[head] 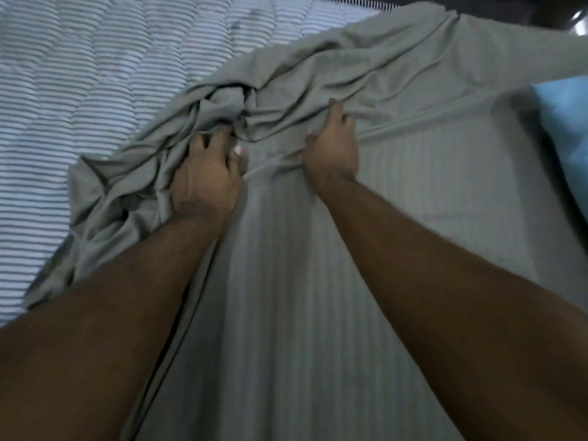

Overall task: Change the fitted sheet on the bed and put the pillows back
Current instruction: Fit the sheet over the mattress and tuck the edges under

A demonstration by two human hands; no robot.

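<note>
A grey fitted sheet (429, 160) with faint woven stripes lies partly spread over the striped blue-and-white mattress (79, 90). Its left part is bunched into a crumpled heap in the middle of the view. My left hand (205, 173) grips a bundle of the bunched fabric, fingers curled into the folds. My right hand (332, 148) grips a ridge of the same sheet a little to the right, fingers hidden under the cloth. Between and below my forearms the sheet lies smoother. No pillow is clearly in view.
The bare mattress surface fills the left and upper left. A bright blue object (563, 128) lies at the right edge beside the sheet. A dark area (547, 7) beyond the mattress shows at the top right.
</note>
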